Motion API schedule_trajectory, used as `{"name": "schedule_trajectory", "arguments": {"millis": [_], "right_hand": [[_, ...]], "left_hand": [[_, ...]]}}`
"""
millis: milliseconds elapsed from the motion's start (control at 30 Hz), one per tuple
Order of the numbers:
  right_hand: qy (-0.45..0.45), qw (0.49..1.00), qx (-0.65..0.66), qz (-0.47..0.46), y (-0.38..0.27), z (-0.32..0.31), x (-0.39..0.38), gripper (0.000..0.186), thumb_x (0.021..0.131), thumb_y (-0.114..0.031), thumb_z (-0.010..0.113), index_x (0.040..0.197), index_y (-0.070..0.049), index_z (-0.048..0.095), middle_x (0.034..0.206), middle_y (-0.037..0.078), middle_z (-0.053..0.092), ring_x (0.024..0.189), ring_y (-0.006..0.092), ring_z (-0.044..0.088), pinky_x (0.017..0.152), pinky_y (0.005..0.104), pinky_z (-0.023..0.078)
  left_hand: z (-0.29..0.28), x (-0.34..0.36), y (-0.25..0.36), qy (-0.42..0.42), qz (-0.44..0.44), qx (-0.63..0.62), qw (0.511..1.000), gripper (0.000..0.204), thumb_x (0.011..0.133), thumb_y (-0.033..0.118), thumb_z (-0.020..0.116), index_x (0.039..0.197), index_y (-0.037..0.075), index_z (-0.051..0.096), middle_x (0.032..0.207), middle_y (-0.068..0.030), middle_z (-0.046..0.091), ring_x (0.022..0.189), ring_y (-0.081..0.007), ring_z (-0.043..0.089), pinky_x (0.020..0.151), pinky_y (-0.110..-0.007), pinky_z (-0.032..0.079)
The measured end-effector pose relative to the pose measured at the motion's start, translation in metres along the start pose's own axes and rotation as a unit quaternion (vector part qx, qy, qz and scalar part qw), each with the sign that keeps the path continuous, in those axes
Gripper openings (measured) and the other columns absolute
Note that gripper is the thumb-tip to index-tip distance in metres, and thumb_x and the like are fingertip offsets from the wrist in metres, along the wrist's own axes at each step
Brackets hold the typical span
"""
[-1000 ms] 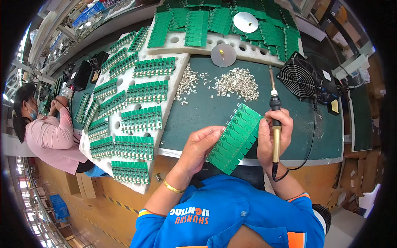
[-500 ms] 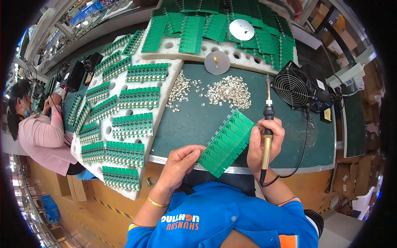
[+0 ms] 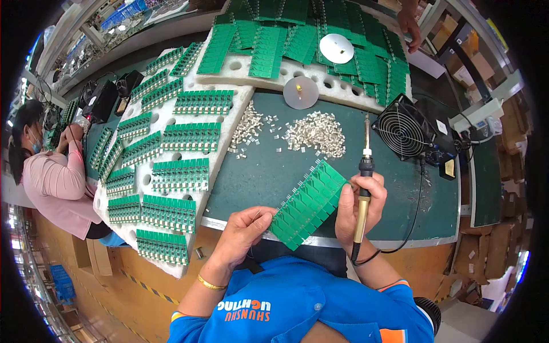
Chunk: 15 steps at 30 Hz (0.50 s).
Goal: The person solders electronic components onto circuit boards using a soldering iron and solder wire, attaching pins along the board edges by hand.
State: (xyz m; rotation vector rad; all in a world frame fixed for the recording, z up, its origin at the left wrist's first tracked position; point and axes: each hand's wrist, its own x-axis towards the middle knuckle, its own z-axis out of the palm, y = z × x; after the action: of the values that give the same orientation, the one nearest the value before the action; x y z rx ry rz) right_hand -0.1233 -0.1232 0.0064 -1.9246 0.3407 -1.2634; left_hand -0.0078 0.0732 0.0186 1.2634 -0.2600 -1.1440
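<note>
A green circuit board panel (image 3: pixel 309 204) is held tilted above the bench's front edge, with small metal pins along its upper left edge. My left hand (image 3: pixel 247 230) pinches at the panel's left corner, and a fine wire shows by its fingertips. In my right hand (image 3: pixel 363 208) a soldering iron (image 3: pixel 364 183) stands upright, tip pointing away from me, clear of the panel. The right thumb and fingertips are at the panel's right corner. Beyond the panel lies a heap of small silvery-white connectors (image 3: pixel 317 134), with a smaller pile (image 3: pixel 247 128) to its left.
White foam boards carry rows of populated panels (image 3: pixel 191 137) at left and many bare green panels (image 3: pixel 266 51) at the back. Two round discs (image 3: pixel 301 93) lie there. A black fan (image 3: pixel 401 128) stands right. A co-worker (image 3: pixel 57 166) sits left; another person's hand (image 3: pixel 409 28) shows at upper right.
The view has shifted slightly. My hands keep their hold on the panel and iron, little moved. At the upper right, the other person's hand has come further into view.
</note>
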Motion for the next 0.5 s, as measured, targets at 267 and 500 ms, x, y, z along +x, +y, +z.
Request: {"name": "schedule_trajectory", "arguments": {"millis": [267, 500], "right_hand": [[0.031, 0.999, -0.008, -0.022, 0.0039, 0.0037, 0.0011, 0.029, 0.086, 0.004, 0.061, 0.112, -0.004, 0.050, 0.100, 0.012, 0.050, 0.073, 0.0129, 0.048, 0.062, 0.0250, 0.044], [0.032, 0.998, -0.040, -0.026, 0.0034, 0.0005, 0.0016, 0.030, 0.084, 0.006, 0.061, 0.110, -0.004, 0.051, 0.095, 0.014, 0.052, 0.072, 0.0171, 0.050, 0.063, 0.0291, 0.045]], "left_hand": [[-0.0026, 0.0014, -0.0017, 0.004, 0.004, -0.005, 1.000, 0.027, 0.099, 0.022, 0.057, 0.113, 0.002, 0.067, 0.081, 0.0048, 0.064, 0.057, 0.0006, 0.036, 0.049, -0.017, 0.027], [-0.0019, 0.0040, -0.0018, 0.003, -0.003, -0.001, 1.000, 0.028, 0.098, 0.023, 0.058, 0.113, 0.000, 0.067, 0.079, 0.0049, 0.062, 0.057, -0.0004, 0.036, 0.049, -0.018, 0.027]]}}
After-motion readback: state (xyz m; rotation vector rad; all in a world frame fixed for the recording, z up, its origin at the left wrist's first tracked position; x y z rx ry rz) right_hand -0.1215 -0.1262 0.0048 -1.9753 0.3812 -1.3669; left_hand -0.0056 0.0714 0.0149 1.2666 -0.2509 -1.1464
